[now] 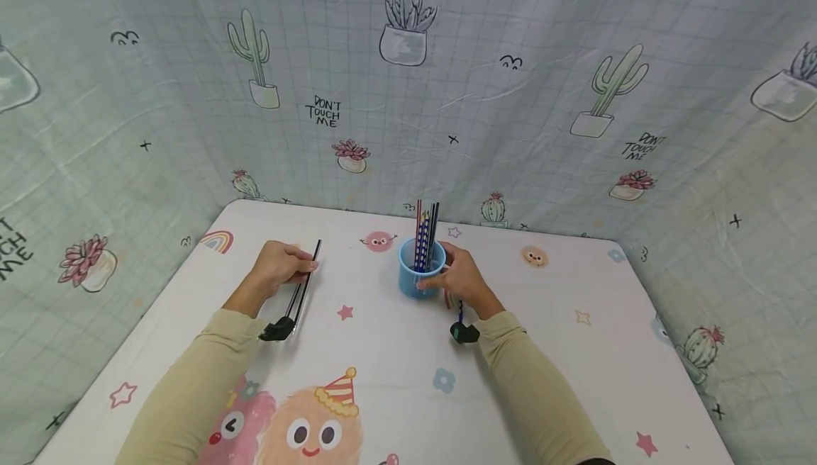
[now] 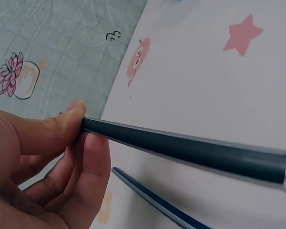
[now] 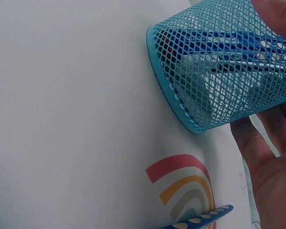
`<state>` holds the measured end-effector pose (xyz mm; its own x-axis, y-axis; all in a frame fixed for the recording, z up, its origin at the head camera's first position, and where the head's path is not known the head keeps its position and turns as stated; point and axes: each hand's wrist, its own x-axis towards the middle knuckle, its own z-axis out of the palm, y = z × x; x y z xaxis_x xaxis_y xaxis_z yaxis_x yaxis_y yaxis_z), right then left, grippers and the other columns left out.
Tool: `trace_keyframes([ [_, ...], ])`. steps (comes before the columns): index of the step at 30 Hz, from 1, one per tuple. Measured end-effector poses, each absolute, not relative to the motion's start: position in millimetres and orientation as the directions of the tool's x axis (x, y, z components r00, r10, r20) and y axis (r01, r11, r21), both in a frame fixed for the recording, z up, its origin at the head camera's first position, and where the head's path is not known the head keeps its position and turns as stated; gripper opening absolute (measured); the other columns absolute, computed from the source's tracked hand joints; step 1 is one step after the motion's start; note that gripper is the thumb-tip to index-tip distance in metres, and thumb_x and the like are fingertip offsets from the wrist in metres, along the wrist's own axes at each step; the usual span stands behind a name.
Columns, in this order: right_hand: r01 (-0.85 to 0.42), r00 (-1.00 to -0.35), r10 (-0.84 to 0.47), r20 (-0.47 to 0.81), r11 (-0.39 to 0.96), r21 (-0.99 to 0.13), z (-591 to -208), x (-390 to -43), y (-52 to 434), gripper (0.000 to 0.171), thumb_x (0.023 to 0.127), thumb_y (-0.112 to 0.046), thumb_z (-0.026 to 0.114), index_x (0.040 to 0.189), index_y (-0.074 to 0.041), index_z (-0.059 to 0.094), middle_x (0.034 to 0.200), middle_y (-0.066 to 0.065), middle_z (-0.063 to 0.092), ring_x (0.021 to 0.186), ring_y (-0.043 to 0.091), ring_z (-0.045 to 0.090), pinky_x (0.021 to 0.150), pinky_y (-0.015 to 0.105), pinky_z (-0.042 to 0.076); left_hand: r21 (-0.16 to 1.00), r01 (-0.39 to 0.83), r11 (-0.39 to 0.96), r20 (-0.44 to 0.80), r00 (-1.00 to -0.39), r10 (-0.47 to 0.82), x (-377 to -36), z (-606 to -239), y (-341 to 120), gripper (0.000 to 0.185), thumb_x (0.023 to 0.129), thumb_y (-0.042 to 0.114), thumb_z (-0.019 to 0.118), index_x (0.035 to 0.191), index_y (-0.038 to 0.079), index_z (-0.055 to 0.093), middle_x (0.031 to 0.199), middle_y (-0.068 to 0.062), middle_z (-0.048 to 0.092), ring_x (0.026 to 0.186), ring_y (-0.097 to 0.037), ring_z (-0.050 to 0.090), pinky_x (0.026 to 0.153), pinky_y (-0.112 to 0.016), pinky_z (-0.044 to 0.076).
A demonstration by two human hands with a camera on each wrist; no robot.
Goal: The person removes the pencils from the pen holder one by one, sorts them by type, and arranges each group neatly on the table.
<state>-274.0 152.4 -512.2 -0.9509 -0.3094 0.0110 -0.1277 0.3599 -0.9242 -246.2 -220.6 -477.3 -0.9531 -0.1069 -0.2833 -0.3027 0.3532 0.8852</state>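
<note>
1. i see the table [image 1: 383, 408], white with cartoon prints, against a cactus-print cloth.
2. my right hand [image 1: 461, 279] has its fingers curled round the blue mesh cup [image 1: 418, 277], which stands upright mid-table holding pencils [image 1: 424, 234].
3. my left hand [image 1: 276, 266] pinches a dark pen [image 2: 190, 150] between thumb and fingers, just above the table, well left of the cup.
4. a blue pencil [image 2: 157, 202] lies under that pen.

Head view: bright, even, diffuse light; shadows faint, soft, short under forearms. No glare. Wide-angle bend at edges, strongest 3 and 9 o'clock. Left wrist view: dark pen [image 2: 190, 150] close, slightly soft; background at 10 o'clock blurred. Right wrist view: mesh cup [image 3: 219, 62] sharp, soft shadow beneath, fingers at 4 o'clock blurred.
</note>
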Motion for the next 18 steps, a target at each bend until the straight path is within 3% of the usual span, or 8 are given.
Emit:
trace_keyframes([
  [2, -0.134, -0.950, -0.312, 0.016, 0.361, -0.923, -512.7, -274.4, 152.6, 0.095, 0.068, -0.013, 0.099, 0.151, -0.011, 0.052, 0.148, 0.011, 0.062, 0.142, 0.036, 0.056, 0.119, 0.055, 0.043, 0.879, -0.319, 0.354, -0.294, -0.948, -0.125, -245.2, -478.8, -222.1, 0.033, 0.094, 0.009, 0.077, 0.121, -0.010, 0.070, 0.137, -0.024, 0.061, 0.072, -0.005, 0.067, 0.069, -0.020, 0.062],
  [5, -0.134, -0.950, -0.312, 0.015, 0.364, -0.922, -512.9, -274.9, 152.7, 0.095, 0.069, -0.014, 0.099, 0.152, -0.011, 0.052, 0.148, 0.011, 0.062, 0.142, 0.036, 0.056, 0.119, 0.055, 0.044, 0.868, -0.355, 0.347, -0.318, -0.934, -0.162, -244.6, -480.3, -224.1, 0.032, 0.092, 0.009, 0.079, 0.117, -0.009, 0.072, 0.104, -0.013, 0.074, 0.068, -0.005, 0.067, 0.067, -0.021, 0.062],
  [9, -0.132, -0.951, -0.310, 0.014, 0.364, -0.922, -512.8, -275.4, 152.6, 0.095, 0.069, -0.013, 0.099, 0.151, -0.011, 0.052, 0.148, 0.011, 0.062, 0.142, 0.036, 0.056, 0.118, 0.054, 0.044, 0.864, -0.379, 0.330, -0.338, -0.924, -0.176, -244.7, -482.7, -227.3, 0.028, 0.090, 0.007, 0.080, 0.111, -0.009, 0.073, 0.076, 0.004, 0.071, 0.063, -0.005, 0.067, 0.063, -0.022, 0.062],
  [18, -0.124, -0.953, -0.304, 0.006, 0.372, -0.920, -513.8, -274.1, 152.3, 0.093, 0.070, -0.013, 0.098, 0.151, -0.011, 0.052, 0.148, 0.011, 0.062, 0.143, 0.036, 0.055, 0.118, 0.054, 0.044, 0.856, -0.417, 0.307, -0.374, -0.908, -0.189, -246.2, -491.4, -232.9, 0.022, 0.087, 0.004, 0.082, 0.103, -0.008, 0.072, 0.066, 0.005, 0.070, 0.058, -0.005, 0.064, 0.058, -0.021, 0.060],
])
